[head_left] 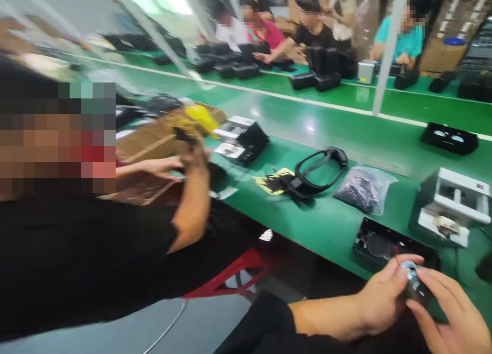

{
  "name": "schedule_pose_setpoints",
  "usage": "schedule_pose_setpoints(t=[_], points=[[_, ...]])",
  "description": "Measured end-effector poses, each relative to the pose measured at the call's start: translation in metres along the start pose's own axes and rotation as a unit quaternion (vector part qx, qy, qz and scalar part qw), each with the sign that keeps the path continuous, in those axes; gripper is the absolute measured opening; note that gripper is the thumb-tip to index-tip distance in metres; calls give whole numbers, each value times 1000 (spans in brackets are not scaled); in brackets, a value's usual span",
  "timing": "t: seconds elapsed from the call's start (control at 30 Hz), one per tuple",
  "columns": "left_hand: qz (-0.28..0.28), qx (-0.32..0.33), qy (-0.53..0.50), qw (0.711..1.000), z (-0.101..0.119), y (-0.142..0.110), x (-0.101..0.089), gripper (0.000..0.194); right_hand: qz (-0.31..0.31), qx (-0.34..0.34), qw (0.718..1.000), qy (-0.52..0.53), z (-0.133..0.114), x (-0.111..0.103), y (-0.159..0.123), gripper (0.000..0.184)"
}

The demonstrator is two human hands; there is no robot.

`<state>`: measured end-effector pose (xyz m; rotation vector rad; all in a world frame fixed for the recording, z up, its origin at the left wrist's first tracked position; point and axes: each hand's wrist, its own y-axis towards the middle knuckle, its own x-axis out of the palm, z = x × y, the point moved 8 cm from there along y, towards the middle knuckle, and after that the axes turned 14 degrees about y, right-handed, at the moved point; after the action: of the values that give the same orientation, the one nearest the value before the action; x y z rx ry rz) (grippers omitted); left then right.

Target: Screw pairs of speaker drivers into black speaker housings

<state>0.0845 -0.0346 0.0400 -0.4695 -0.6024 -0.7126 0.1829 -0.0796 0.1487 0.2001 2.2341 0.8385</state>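
Observation:
At the lower right, my left hand (378,297) and my right hand (451,308) meet around a small shiny metal cylinder (414,281). It looks like a small motor, though blur hides its details. Fingers of both hands close on it from either side, and a thin red wire rises near its top end. Just behind my hands a black plastic housing (378,244) lies on the green table, its hollow inside facing up. My right hand partly runs out of the frame.
A black-and-white device (453,205) stands at the right. Left of it are a clear bag of dark parts (365,187) and a black strap-like frame (323,174). A co-worker in black (77,262) sits close on my left by a cardboard box (142,154); more people work across the tables.

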Motion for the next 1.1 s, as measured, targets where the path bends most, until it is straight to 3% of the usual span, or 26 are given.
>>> schedule_pose_setpoints(t=[0.1, 0.2, 0.3, 0.37, 0.43, 0.53, 0.63, 0.73, 0.83, 1.1], points=[[-29, 9, 47, 998, 14, -9, -4, 66, -48, 9, 999, -21, -16, 14, 14, 39], [-52, 43, 183, 981, 31, -15, -15, 61, -60, 32, 998, -16, -17, 16, 27, 36], [-54, 204, 369, 905, 68, -26, -22, 68, -56, 54, 996, -33, -6, 6, 34, 39], [19, 352, 428, 832, 103, -38, -34, 72, -55, 71, 995, -51, 7, -4, 38, 47], [105, 435, 456, 769, 128, -44, -53, 72, -82, 85, 991, -63, 23, -8, 44, 48], [185, 420, 543, 703, 143, -33, -84, 74, -164, 94, 979, -72, 41, 1, 48, 37], [161, 366, 646, 650, 139, -13, -105, 96, -247, 95, 960, -91, 49, 20, 45, 34], [59, 295, 700, 648, 120, 7, -117, 117, -305, 98, 941, -110, 54, 35, 41, 32], [-9, 273, 704, 655, 109, 13, -120, 124, -335, 112, 926, -133, 60, 42, 38, 32], [-5, 266, 723, 638, 105, 16, -122, 123, -362, 128, 913, -136, 72, 45, 28, 39]])
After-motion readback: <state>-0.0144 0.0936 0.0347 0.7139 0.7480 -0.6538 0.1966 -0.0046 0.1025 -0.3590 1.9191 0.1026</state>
